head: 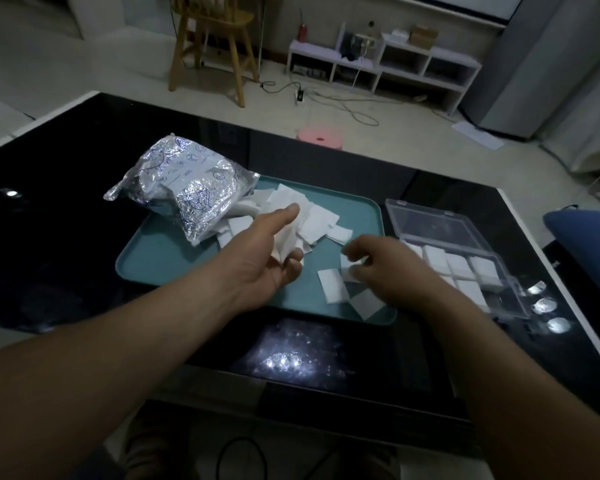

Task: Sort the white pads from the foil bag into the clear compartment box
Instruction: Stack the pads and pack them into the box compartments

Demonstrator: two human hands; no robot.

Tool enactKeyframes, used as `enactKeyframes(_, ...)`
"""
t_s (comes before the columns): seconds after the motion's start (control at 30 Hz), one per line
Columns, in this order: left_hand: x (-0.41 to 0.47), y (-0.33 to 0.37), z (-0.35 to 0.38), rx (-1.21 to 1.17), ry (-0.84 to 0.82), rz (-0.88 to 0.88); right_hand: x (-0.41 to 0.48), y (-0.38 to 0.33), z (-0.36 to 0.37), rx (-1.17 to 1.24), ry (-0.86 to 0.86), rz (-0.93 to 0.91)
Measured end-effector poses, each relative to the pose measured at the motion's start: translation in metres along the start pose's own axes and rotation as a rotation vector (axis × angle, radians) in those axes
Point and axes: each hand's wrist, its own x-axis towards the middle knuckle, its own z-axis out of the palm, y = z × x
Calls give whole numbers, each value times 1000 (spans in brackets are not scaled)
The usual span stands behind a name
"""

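Note:
A crinkled foil bag (187,188) lies on its side at the back left of a teal tray (160,261), with white pads (312,216) spilling from its mouth. My left hand (267,251) is over the pile and holds a few pads between thumb and fingers. My right hand (378,265) hovers over the tray's right side and pinches a white pad (349,268). Two more loose pads (333,285) lie on the tray under it. The clear compartment box (430,226) sits right of the tray, lid open, with pads in several compartments.
All of this rests on a glossy black table (66,237). A blue cushion (589,233) is at the right edge. Beyond the table stand a pink stool (321,135), a wooden chair (215,39) and a low white shelf (385,64).

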Motion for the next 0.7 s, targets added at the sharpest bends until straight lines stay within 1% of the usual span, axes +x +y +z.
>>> enactKeyframes(0.07,1,-2,1,33,-25,-3,1,-5,13,-157,-104,-77)
enactKeyframes(0.13,1,-2,2,38,-38,-23,6,-10,20,-334,-161,-141)
enactKeyframes(0.17,2,-3,2,50,-38,-29,10,-12,21,-385,-176,-148)
enactKeyframes(0.27,0,-9,0,147,-49,-16,17,-13,21,-386,-218,-138)
enactKeyframes(0.37,1,-14,-3,251,-34,36,16,-17,20,-342,-241,-142)
enactKeyframes(0.43,2,-15,-5,297,-29,56,13,-14,16,-203,-228,-107)
enactKeyframes(0.47,4,-15,-5,312,-33,66,12,-13,12,-83,-213,-88)
enactKeyframes(0.5,4,-16,-5,319,-43,77,11,-11,7,86,-206,-76)
enactKeyframes(0.6,4,-17,-1,281,-123,87,8,-14,-4,707,-222,-22)
enactKeyframes(0.63,4,-17,0,248,-166,69,8,-15,-6,844,-237,-5)
enactKeyframes(0.67,3,-17,2,224,-218,48,8,-17,-6,891,-252,0)
enactKeyframes(0.7,1,-16,4,208,-278,31,7,-20,-5,873,-266,-5)
